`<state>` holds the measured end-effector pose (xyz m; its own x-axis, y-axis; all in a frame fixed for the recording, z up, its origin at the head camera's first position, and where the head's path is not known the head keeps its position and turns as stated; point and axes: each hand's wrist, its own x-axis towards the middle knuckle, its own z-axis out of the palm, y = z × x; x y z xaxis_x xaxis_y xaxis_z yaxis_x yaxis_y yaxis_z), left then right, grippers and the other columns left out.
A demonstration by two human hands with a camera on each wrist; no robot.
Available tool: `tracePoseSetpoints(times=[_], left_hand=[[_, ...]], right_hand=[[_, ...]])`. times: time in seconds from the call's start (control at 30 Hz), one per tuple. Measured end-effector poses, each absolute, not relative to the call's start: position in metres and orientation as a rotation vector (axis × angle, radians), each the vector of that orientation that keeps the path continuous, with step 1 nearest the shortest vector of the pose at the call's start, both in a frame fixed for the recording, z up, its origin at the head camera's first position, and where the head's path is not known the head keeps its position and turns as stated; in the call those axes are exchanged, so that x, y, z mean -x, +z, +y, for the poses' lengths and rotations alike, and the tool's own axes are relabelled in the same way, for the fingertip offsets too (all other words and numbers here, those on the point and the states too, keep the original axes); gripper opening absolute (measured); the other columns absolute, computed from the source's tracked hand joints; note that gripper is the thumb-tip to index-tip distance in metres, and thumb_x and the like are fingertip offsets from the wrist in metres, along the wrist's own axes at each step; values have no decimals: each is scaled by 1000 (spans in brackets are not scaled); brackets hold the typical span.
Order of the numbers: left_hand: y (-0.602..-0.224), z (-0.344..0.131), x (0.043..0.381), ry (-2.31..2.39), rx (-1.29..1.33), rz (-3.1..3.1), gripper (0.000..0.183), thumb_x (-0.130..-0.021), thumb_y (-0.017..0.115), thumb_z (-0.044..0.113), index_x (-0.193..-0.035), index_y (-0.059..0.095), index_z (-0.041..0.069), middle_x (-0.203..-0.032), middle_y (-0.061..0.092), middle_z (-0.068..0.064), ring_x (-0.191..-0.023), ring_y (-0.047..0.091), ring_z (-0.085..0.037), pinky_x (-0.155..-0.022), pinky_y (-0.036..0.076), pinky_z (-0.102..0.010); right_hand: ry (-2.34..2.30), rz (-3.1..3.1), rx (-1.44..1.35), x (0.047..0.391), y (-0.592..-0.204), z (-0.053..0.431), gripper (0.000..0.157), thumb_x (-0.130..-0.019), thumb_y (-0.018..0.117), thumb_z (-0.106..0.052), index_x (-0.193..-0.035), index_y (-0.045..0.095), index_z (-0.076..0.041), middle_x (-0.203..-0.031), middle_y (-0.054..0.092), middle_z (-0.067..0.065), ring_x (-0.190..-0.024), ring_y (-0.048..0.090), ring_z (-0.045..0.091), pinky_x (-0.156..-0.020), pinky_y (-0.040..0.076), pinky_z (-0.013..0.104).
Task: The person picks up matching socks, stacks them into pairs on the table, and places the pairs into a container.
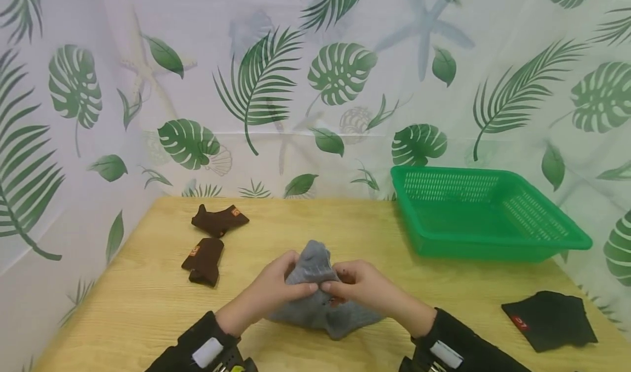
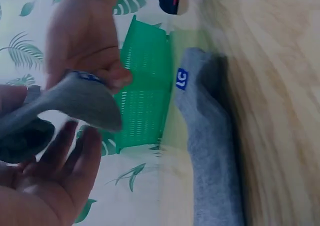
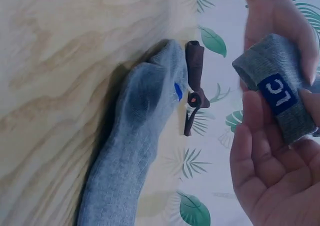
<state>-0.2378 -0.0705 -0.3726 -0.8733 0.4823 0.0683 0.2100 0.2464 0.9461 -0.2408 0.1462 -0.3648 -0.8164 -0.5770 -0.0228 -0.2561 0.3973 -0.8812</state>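
A grey sock point(image 1: 314, 262) is held up off the table between both hands. My left hand point(image 1: 282, 285) grips its left side, thumb in front. On the other side my right hand point(image 1: 367, 287) pinches it, the two thumbs nearly meeting. In the right wrist view the cuff of this sock point(image 3: 280, 93) shows a blue label with white letters. A second grey sock point(image 1: 308, 314) lies flat on the table just below the hands. The left wrist view shows the blue tag on that lying sock point(image 2: 212, 131).
Two dark brown socks, one farther back point(image 1: 222, 220) and one nearer point(image 1: 206, 259), lie crumpled at the left. A green plastic basket point(image 1: 493, 243) stands at the back right. A black sock point(image 1: 549, 321) with a red label lies at the right of the wooden table point(image 1: 143, 301).
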Motion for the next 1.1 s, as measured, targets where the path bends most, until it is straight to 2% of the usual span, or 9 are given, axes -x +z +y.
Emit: tracePoseSetpoints(times=[0.1,0.2,0.33,0.43,0.6,0.7,0.83,0.97,1.1], left_hand=[[-369,-71,240,1740,-601,2135,30,-87,63,17,-96,37,6,-96,51,-8,-92,52,-19,-71,41,-33],[-367,-73,242,1826,-522,2006,39,-87,63,16,-111,35,6,-109,54,-13,-95,55,-20,-78,45,-34],[-365,-82,246,1929,-453,1789,61,-87,64,17,-138,33,2,-132,51,-23,-111,57,-26,-93,48,-40],[-365,-91,247,1933,-443,1727,69,-88,63,17,-144,28,-3,-132,52,-18,-109,58,-21,-94,48,-36],[-368,-99,251,1960,-435,1732,43,-90,57,14,-128,41,2,-110,57,1,-96,58,-11,-86,48,-30],[-371,-102,256,1968,-420,1707,27,-92,55,14,-116,46,5,-100,56,2,-90,58,-12,-79,50,-29],[-375,-108,261,1963,-354,1813,48,-92,58,20,-131,37,2,-100,57,1,-86,58,-10,-72,49,-25],[-384,-113,264,1843,-276,2044,47,-89,63,22,-125,42,2,-94,60,-2,-78,57,-12,-67,48,-27],[-401,-113,264,1587,-271,2187,47,-85,68,20,-120,45,-1,-100,61,-11,-82,60,-16,-72,54,-35]], right_hand=[[-1334,2361,736,242,-368,147,30,-92,59,-25,-72,51,-5,-59,50,1,-53,47,13,-55,45,31],[-1288,2406,713,241,-372,149,35,-92,58,-28,-68,45,-8,-57,37,-4,-49,33,9,-52,33,25],[-1384,2385,635,244,-373,156,36,-93,57,-28,-68,42,-8,-58,37,-4,-52,36,9,-55,37,27],[-1526,2292,535,248,-373,161,35,-94,55,-25,-70,37,-6,-63,36,-2,-57,36,11,-60,41,32],[-1701,2165,322,252,-370,168,28,-95,53,-31,-82,46,-6,-74,45,-2,-66,47,10,-64,49,34],[-1790,2093,240,254,-370,170,27,-96,51,-33,-83,47,-10,-72,48,-4,-64,51,10,-60,47,29],[-1839,2066,197,259,-375,179,26,-97,49,-34,-90,51,-10,-75,55,-5,-68,56,9,-60,50,27],[-1697,2209,195,263,-384,188,30,-94,55,-35,-85,48,-8,-67,51,-5,-57,53,9,-54,49,26],[-1366,2402,284,265,-397,192,35,-89,60,-38,-76,47,-9,-60,43,-4,-47,49,10,-47,50,26]])
